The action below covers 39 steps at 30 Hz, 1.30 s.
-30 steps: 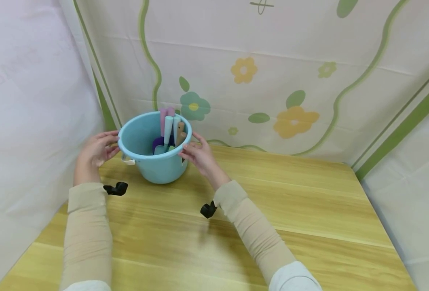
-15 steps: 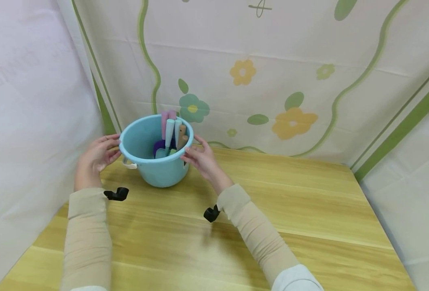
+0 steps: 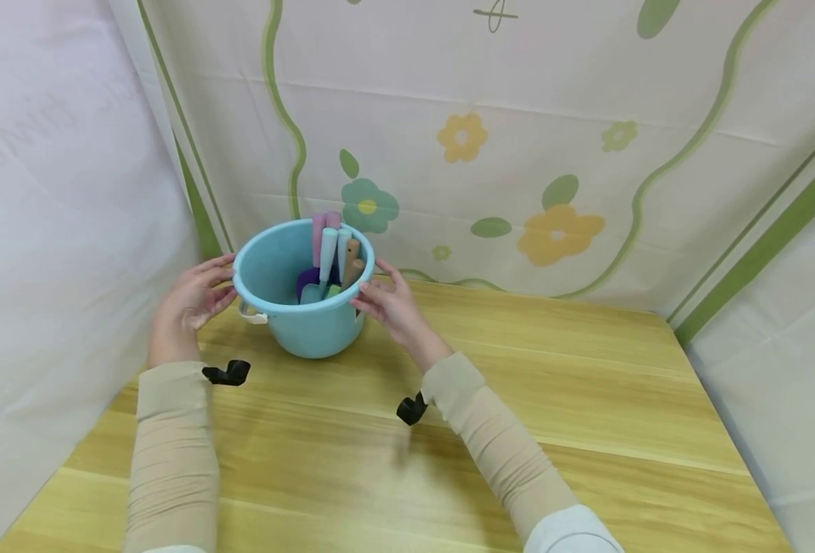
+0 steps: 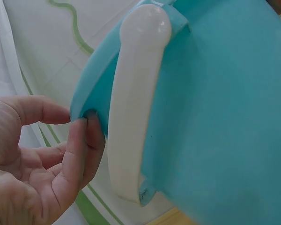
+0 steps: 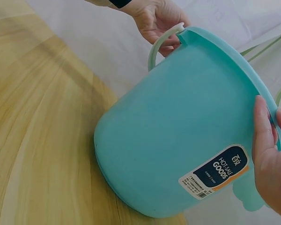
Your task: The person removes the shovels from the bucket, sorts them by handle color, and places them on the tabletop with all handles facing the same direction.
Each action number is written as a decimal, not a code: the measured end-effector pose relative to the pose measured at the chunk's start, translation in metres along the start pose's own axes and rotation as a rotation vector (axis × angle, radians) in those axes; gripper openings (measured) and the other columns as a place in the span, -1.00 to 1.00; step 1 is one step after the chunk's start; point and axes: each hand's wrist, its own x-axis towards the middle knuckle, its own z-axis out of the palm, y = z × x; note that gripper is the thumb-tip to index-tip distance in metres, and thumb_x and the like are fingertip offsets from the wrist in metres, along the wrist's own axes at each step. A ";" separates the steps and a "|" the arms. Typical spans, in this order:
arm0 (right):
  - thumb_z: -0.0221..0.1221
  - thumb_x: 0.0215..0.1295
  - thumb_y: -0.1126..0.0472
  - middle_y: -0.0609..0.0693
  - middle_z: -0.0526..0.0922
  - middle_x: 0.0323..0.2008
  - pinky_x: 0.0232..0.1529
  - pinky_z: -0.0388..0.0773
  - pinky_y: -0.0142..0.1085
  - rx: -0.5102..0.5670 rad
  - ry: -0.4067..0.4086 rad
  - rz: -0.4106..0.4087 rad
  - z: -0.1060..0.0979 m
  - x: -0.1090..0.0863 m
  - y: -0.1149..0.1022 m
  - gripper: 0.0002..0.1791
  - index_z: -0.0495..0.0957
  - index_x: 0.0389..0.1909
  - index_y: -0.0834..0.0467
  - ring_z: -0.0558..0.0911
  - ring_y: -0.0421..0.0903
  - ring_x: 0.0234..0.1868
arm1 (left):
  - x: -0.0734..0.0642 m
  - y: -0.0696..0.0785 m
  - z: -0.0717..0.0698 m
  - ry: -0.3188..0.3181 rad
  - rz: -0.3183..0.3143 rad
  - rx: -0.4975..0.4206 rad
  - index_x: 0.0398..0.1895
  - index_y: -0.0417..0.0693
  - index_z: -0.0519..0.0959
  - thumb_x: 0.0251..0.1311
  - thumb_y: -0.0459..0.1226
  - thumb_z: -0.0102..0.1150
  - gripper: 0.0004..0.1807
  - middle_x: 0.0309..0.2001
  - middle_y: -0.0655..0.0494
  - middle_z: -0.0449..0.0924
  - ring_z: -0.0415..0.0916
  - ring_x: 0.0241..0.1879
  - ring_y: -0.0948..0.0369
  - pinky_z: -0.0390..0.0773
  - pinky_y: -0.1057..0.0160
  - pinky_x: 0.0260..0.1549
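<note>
A light blue bucket rests on the table at the back left, between both hands. At its left rim, my left hand pinches the edge between thumb and fingers, beside the white bail handle, which hangs down. On the opposite side my right hand grips the rim, its fingers under the lip near a printed label. Inside, leaning to the right, are several long-handled tools with pink handles, light blue handles and wooden handles. A purple tool head shows lower down; the other heads are partly hidden.
The wood-grain table extends to the front and right. Behind it hangs a white curtain with printed flowers, and pale fabric closes off the left side. Black camera mounts jut from both wrists.
Held at the rim by both hands, the bucket has shifted slightly to the right, the tools moving along with it. Both grips look the same as before.
</note>
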 end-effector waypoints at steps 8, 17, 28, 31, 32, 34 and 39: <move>0.06 0.27 0.48 0.15 0.55 -0.26 -0.14 0.55 -0.23 0.008 -0.001 0.007 -0.006 -0.003 -0.003 -0.31 0.12 0.37 0.02 0.65 -0.06 -0.34 | -0.001 -0.003 0.003 -0.036 -0.009 -0.010 0.05 -0.01 0.46 0.24 -0.40 0.11 -0.68 -0.25 0.09 0.57 0.57 -0.39 0.23 0.56 0.41 -0.34; 0.05 0.27 0.49 0.17 0.54 -0.24 -0.13 0.54 -0.23 0.014 -0.018 -0.004 -0.014 -0.007 -0.009 -0.29 0.09 0.38 0.02 0.64 -0.05 -0.32 | -0.001 -0.010 0.012 -0.050 0.009 -0.057 0.05 -0.04 0.46 0.25 -0.40 0.09 -0.70 -0.22 0.09 0.55 0.56 -0.38 0.23 0.56 0.40 -0.34; 0.04 0.28 0.49 0.16 0.54 -0.22 -0.13 0.55 -0.24 0.015 -0.024 0.007 -0.020 -0.012 -0.013 -0.30 0.09 0.38 0.02 0.64 -0.05 -0.31 | -0.004 -0.014 0.017 -0.083 0.035 -0.099 0.03 -0.10 0.48 0.22 -0.44 0.10 -0.70 -0.19 0.06 0.52 0.55 -0.40 0.22 0.57 0.40 -0.40; 0.04 0.29 0.48 0.17 0.54 -0.20 -0.13 0.54 -0.24 0.008 -0.028 0.006 -0.022 -0.014 -0.014 -0.31 0.09 0.38 0.02 0.64 -0.06 -0.30 | -0.005 -0.015 0.018 -0.102 0.037 -0.100 0.03 -0.11 0.47 0.23 -0.46 0.06 -0.70 -0.18 0.05 0.50 0.56 -0.40 0.22 0.57 0.39 -0.41; 0.04 0.29 0.48 0.17 0.53 -0.20 -0.12 0.54 -0.24 0.005 -0.029 0.006 -0.022 -0.015 -0.014 -0.31 0.09 0.38 0.02 0.64 -0.06 -0.30 | -0.005 -0.015 0.018 -0.106 0.036 -0.098 0.02 -0.11 0.47 0.23 -0.47 0.06 -0.70 -0.18 0.05 0.49 0.56 -0.41 0.22 0.57 0.39 -0.41; 0.04 0.28 0.48 0.17 0.54 -0.19 -0.12 0.54 -0.24 0.005 -0.030 0.007 -0.023 -0.016 -0.015 -0.31 0.10 0.37 0.02 0.64 -0.05 -0.30 | -0.005 -0.015 0.018 -0.115 0.035 -0.091 0.02 -0.11 0.46 0.23 -0.47 0.05 -0.71 -0.19 0.05 0.50 0.56 -0.41 0.22 0.57 0.39 -0.42; 0.04 0.28 0.48 0.17 0.54 -0.19 -0.12 0.54 -0.24 0.000 -0.032 0.006 -0.027 -0.020 -0.016 -0.31 0.09 0.38 0.02 0.64 -0.06 -0.29 | -0.006 -0.017 0.021 -0.143 0.030 -0.083 0.03 -0.11 0.42 0.24 -0.48 0.04 -0.69 -0.22 0.04 0.52 0.56 -0.41 0.21 0.57 0.39 -0.41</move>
